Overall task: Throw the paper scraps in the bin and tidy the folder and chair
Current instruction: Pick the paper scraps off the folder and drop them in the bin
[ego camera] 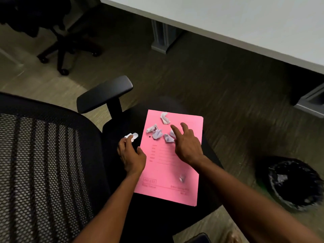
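On the pink folder, which lies flat on the black seat of the chair, sit several crumpled paper scraps, most near its far end and one small one toward the near end. Left hand pinches one scrap just beside the folder's left edge. Right hand hovers over the scraps with fingers spread and relaxed. Right of the chair, on the floor, stands a black bin; beyond is a white bench.

folder print blurred, illegible; bin smeared; chair back cropped left
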